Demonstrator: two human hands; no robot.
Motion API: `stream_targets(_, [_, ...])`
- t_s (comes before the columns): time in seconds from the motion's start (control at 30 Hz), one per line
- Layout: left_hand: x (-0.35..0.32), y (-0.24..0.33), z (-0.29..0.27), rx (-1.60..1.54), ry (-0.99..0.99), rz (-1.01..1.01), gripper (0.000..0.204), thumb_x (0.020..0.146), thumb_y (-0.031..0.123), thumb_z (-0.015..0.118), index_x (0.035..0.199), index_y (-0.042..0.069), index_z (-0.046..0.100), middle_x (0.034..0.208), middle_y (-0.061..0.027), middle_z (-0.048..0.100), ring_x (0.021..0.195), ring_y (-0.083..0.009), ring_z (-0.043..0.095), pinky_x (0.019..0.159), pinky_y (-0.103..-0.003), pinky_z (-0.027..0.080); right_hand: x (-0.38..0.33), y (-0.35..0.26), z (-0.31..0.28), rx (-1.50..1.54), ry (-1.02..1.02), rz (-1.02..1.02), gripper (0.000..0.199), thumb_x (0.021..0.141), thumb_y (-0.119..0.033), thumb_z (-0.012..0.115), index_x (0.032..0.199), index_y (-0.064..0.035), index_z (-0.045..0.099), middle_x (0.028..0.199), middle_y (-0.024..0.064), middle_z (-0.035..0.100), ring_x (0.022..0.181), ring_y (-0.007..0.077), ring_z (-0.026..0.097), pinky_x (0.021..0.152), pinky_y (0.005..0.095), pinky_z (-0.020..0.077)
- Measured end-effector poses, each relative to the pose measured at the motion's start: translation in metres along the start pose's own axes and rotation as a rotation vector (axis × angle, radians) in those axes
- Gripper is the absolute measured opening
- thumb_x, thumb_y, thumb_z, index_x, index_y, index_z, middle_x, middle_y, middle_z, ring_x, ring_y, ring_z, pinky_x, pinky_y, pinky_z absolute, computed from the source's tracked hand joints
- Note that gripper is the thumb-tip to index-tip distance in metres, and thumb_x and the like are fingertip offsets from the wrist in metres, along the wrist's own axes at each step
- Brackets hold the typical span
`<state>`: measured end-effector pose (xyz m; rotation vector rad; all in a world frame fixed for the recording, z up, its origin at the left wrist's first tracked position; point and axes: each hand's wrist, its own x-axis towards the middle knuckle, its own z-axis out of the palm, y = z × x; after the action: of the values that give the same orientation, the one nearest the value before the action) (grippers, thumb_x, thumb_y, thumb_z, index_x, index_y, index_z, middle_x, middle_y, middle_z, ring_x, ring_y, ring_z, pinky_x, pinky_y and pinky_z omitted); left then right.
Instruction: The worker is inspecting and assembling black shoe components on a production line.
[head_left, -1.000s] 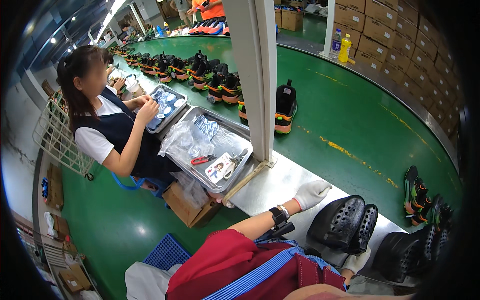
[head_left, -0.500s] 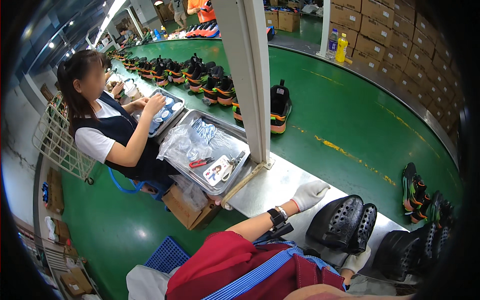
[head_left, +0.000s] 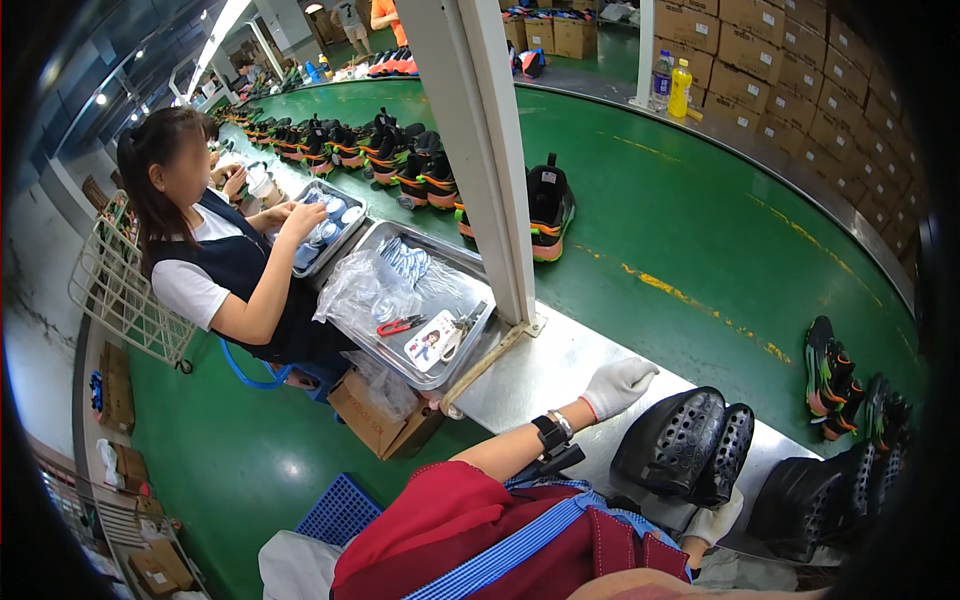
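My left hand (head_left: pixel 617 389), in a white glove, is closed in a fist over the metal ledge (head_left: pixel 575 345), with nothing seen in it. Just right of it stands a pair of black, clog-shaped pieces (head_left: pixel 685 445), glossy and punched with round holes. My right hand (head_left: pixel 714 520), also gloved in white, is low beside the near end of that pair. Its fingers are largely hidden behind the black pieces, so their grip does not show. More black perforated pieces (head_left: pixel 810 505) stand further right along the ledge.
A metal tray (head_left: pixel 465 362) holds plastic bags, red snips and a card. A white post (head_left: pixel 490 180) rises beside it. Black-and-orange shoes (head_left: pixel 550 210) stand on the green surface (head_left: pixel 660 200). A co-worker (head_left: pixel 215 230) sits left, hands over another tray. Below are an open carton (head_left: pixel 375 420) and blue basket (head_left: pixel 338 508).
The whole view has shifted slightly, with the post and shoes a little further left in it. Both my hands and the black pieces stay in place.
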<state>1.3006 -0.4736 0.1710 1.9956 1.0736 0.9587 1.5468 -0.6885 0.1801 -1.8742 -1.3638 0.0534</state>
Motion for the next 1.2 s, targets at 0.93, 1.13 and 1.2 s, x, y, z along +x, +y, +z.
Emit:
stream_targets(0.93, [0.001,0.001,0.002,0.01,0.027,-0.002,0.018,0.092,0.018,0.054,0.095,0.008,0.069,0.088,-0.0133,0.068,0.085,-0.0293,0.066,0.076,-0.036,0.053,-0.003,0.007,-0.002,-0.026,-0.045,0.059,0.014,0.08,-0.001,0.054,0.087,0.0057,0.063,0.076,0.0121,0.065,0.068,0.019,0.057,0.064,0.0337,0.0454])
stream_targets(1.13, [0.001,0.002,0.0,0.023,0.022,-0.014,0.018,0.092,0.018,0.055,0.095,0.008,0.069,0.088,-0.0134,0.068,0.084,-0.0297,0.065,0.076,-0.036,0.053,-0.004,0.007,-0.001,0.017,-0.001,0.057,0.02,0.078,-0.012,0.061,0.088,0.0047,0.061,0.073,0.0198,0.059,0.07,0.0398,0.056,0.063,0.0452,0.0395])
stream_targets(1.2, [0.0,0.0,0.001,0.02,0.033,0.008,0.018,0.092,0.018,0.055,0.095,0.008,0.069,0.087,-0.0134,0.067,0.084,-0.0297,0.065,0.076,-0.036,0.053,-0.005,0.012,0.0,-0.003,0.004,0.045,0.019,0.077,-0.012,0.061,0.087,0.0044,0.061,0.073,0.0196,0.059,0.07,0.0397,0.056,0.063,0.045,0.0395])
